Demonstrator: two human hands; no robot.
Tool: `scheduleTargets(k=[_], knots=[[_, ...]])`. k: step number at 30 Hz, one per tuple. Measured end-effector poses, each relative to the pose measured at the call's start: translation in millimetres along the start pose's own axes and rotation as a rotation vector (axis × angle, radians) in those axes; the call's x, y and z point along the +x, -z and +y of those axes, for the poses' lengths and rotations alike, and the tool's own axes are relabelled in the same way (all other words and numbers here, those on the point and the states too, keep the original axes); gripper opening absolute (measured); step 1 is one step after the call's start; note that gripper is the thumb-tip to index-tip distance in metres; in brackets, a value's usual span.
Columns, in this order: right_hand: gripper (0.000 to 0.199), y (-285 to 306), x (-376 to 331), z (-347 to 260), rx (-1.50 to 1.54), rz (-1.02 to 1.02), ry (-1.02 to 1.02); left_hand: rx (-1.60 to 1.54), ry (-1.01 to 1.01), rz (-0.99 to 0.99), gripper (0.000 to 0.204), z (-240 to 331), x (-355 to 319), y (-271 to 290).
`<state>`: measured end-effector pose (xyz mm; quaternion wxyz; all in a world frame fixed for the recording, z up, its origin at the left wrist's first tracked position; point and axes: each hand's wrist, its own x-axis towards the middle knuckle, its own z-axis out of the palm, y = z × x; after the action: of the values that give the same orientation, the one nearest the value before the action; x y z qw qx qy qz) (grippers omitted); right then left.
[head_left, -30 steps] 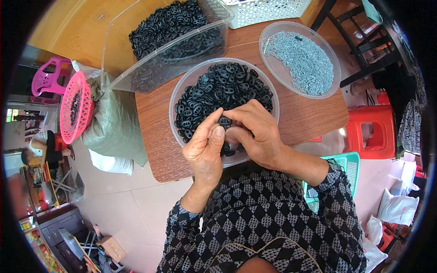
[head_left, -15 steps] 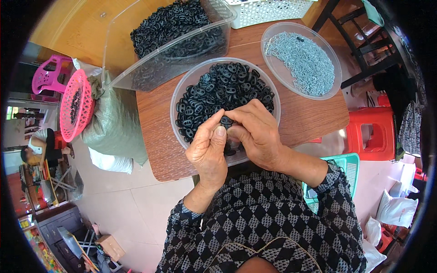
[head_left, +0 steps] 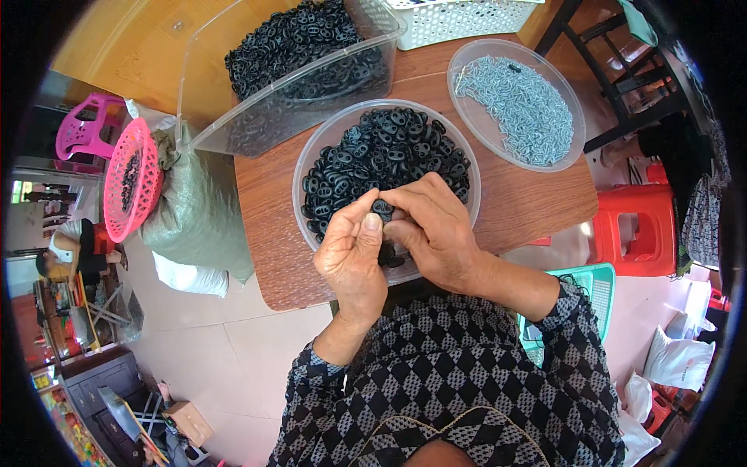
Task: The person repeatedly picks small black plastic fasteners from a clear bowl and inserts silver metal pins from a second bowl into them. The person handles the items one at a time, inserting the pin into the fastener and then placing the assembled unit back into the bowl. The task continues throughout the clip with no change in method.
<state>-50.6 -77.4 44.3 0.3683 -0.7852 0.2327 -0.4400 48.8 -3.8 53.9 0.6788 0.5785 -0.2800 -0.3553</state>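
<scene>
From where I sit, far from the rig, I look down on a brown wood-grain worktop [head_left: 537, 206] with rounded corners, standing on a pale tiled floor [head_left: 226, 350]. On it are a round clear bowl [head_left: 299, 194] heaped with black two-holed pieces [head_left: 389, 152], a clear bin [head_left: 272, 117] of more black pieces, a white perforated basket [head_left: 467, 25] and a shallow clear tray [head_left: 481, 117] of silvery screws [head_left: 525, 117]. Over the near side of the bowl I see the left hand [head_left: 352, 261] and right hand [head_left: 442, 233] nearly meeting, thumbs and forefingers pinched closed on one small black piece [head_left: 382, 208] between them. Around the worktop I make out a pink basket [head_left: 149, 171] beside a bulging green sack [head_left: 198, 202], a pink chair [head_left: 84, 128], a red stool [head_left: 634, 229], a green basket [head_left: 603, 300] and a dark wooden chair [head_left: 622, 78]. Another person [head_left: 66, 249] sits well off to the left. As for lettering, I spot a reddish printed mark on a white bag [head_left: 673, 358] at the right, too small for me to read.
</scene>
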Motion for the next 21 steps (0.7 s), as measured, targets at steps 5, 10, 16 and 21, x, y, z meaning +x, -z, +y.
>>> scheduleTargets(k=[5,10,16,21], knots=[[0.033,2.6,-1.6,2.9,-0.006,-0.001,-0.032,-0.028,0.031,-0.068,0.026,3.8,0.5,1.0],[0.032,2.0,1.2,2.5,-0.068,0.027,0.046,0.034,0.0,-0.081,0.025,5.7,1.4,1.5],[0.034,2.3,6.2,0.0,-0.117,0.028,0.12,-0.196,0.149,-0.052,0.023,11.4,5.4,4.3],[0.036,2.8,6.1,1.2,-0.126,0.023,0.139,-0.16,0.187,-0.018,0.023,18.4,4.2,2.3]])
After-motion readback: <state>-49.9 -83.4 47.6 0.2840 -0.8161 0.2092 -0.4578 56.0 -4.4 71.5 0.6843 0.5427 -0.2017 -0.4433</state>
